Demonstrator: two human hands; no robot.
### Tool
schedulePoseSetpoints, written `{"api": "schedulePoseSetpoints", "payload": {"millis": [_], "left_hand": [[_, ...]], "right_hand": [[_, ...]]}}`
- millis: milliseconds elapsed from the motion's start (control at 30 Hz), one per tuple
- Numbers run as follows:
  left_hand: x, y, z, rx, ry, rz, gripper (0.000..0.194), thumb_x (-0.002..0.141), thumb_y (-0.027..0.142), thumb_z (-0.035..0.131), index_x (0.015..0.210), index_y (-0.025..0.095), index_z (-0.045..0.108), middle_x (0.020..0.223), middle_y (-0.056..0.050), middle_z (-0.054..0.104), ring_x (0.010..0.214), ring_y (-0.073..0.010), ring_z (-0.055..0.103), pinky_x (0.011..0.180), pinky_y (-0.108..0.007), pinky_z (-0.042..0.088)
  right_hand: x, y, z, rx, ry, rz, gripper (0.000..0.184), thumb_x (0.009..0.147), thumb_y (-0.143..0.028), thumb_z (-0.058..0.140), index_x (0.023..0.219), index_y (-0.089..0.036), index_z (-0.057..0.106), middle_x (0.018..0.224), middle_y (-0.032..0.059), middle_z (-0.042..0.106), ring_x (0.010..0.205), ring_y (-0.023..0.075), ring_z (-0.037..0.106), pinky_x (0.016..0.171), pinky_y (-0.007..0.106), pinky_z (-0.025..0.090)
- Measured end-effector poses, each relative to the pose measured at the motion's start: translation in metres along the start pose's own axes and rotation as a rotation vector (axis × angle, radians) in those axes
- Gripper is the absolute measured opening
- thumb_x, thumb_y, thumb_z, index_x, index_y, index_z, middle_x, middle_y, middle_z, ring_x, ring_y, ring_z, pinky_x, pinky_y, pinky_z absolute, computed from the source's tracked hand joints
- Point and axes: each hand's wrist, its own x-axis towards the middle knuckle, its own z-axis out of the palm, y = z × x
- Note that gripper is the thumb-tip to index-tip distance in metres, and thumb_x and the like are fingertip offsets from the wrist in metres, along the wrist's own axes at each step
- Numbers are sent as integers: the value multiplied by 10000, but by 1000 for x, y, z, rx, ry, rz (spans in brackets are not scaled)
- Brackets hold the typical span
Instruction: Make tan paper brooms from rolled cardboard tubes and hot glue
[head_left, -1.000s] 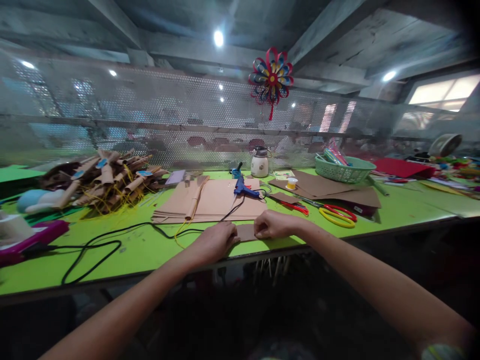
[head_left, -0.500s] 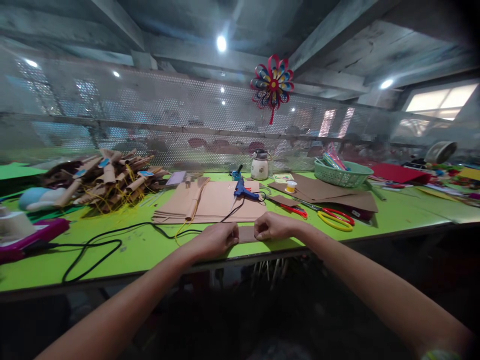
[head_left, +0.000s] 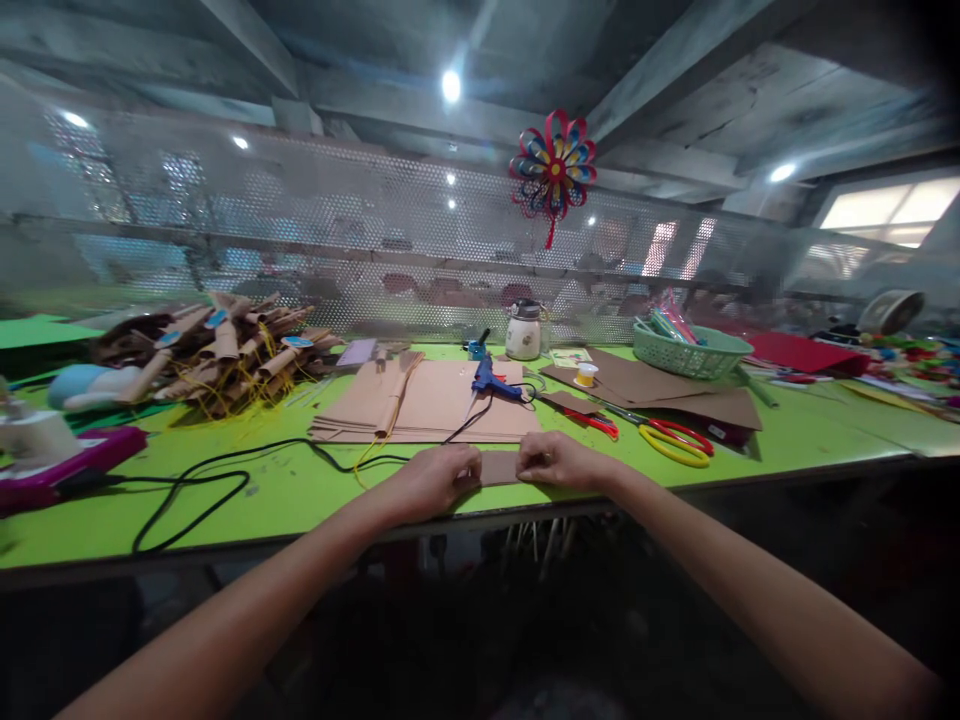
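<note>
Have a small brown strip flat on the green table, at the lower centre of the frame, close to the front edge. Holding its left end in the left hand, with the fingers curled over, and its right end in the right hand, with thumb and forefinger drawn together. Keeping the hands apart, with the middle of the strip bare between them. Cannot tell how the fingertips meet underneath.

Just beyond the strip, at the centre, a stack of brown sheets, with a rolled brown tube lying across its left part. Resting at the right part of the stack, a blue glue gun, nozzle pointing down and left. Trailing across the left of the table, a black cord, leading from a magenta power block at the left edge of the frame. Near the right hand, slightly right of centre, scissors with red and yellow handles. Behind these, a small yellow-and-white tub on more brown sheets, beside a pale green basket. At middle left, a heap of brown paper rolls tangled with yellow strings. Hanging above, a red, blue and yellow flower ornament.
</note>
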Motion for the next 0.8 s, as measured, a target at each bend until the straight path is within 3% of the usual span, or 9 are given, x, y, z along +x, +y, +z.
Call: {"api": "schedulePoseSetpoints", "payload": {"millis": [233,367,500,800], "left_hand": [[0,-3,4,55,1,117,305,924,318,394,1088,304,652,888,-30,597,777,-155,556,668,-227,366],[0,-7,4,121,-16,185,325,926,304,395,1121,353,650,814,-30,554,730,-150,525,635,-226,353],[0,-10,5,125,-14,220,345,918,249,410,1158,383,619,826,-27,530,758,-152,502,650,-229,354],[0,-9,4,50,20,298,339,913,207,422,1141,345,632,895,-33,522,836,-150,480,732,-238,378]], "right_hand": [[-10,10,11,19,113,-131,169,861,-247,552,749,-157,640,745,53,609,767,158,543,728,271,435],[-14,10,14,-1,162,-170,238,888,-301,537,763,-143,664,767,64,580,769,159,535,701,263,434],[-15,7,14,-86,141,-143,237,913,-278,505,936,-149,702,817,69,569,818,163,523,720,263,424],[-15,3,14,-108,117,-153,275,918,-187,470,1075,-214,694,828,55,532,818,156,496,734,261,421]]}}
